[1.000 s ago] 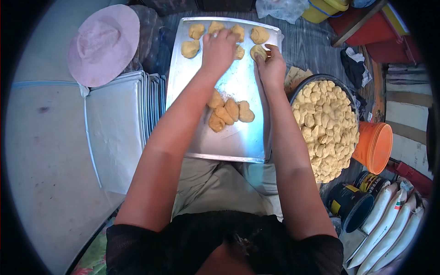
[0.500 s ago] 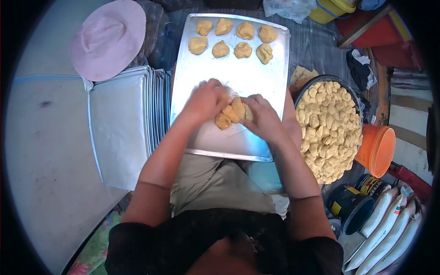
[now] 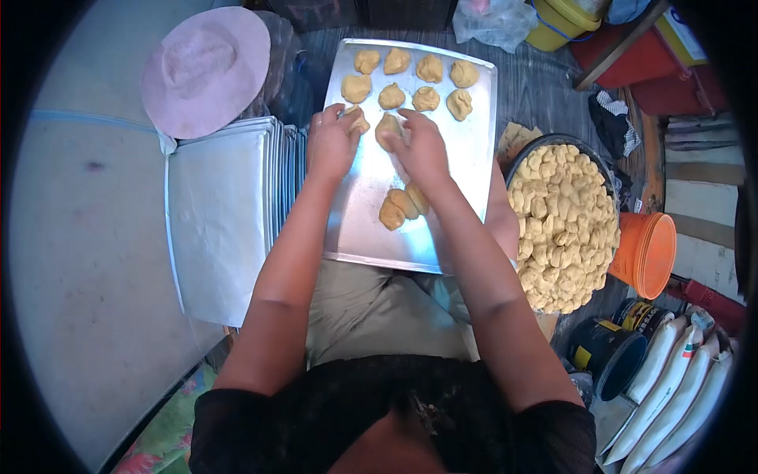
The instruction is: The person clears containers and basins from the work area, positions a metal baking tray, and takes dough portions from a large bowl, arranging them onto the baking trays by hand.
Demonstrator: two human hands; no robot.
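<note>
A metal baking tray [image 3: 363, 237] rests across my lap, with two rows of yellowish dough balls [image 3: 429, 69] at its far end. My left hand [image 3: 333, 141] is closed on a dough ball [image 3: 357, 120] near the tray's left side, just below the second row. To its right, my right hand [image 3: 422, 146] grips another dough ball [image 3: 388, 133] at about the same height. A small cluster of dough pieces [image 3: 404, 204] lies nearer to me on the tray, partly covered by my right forearm.
On the right stands a black basin heaped with dough pieces [image 3: 562, 229], beside an orange bucket [image 3: 643, 253]. Stacked trays [image 3: 221, 213] lean on the left under a pink hat [image 3: 207, 71]. Dark buckets [image 3: 608, 355] and white sacks [image 3: 671, 395] sit at lower right.
Both hands have moved forward from the dough cluster toward the rows, and apart, each now with a dough ball. The cluster is left behind on the tray. The view has shifted slightly.
</note>
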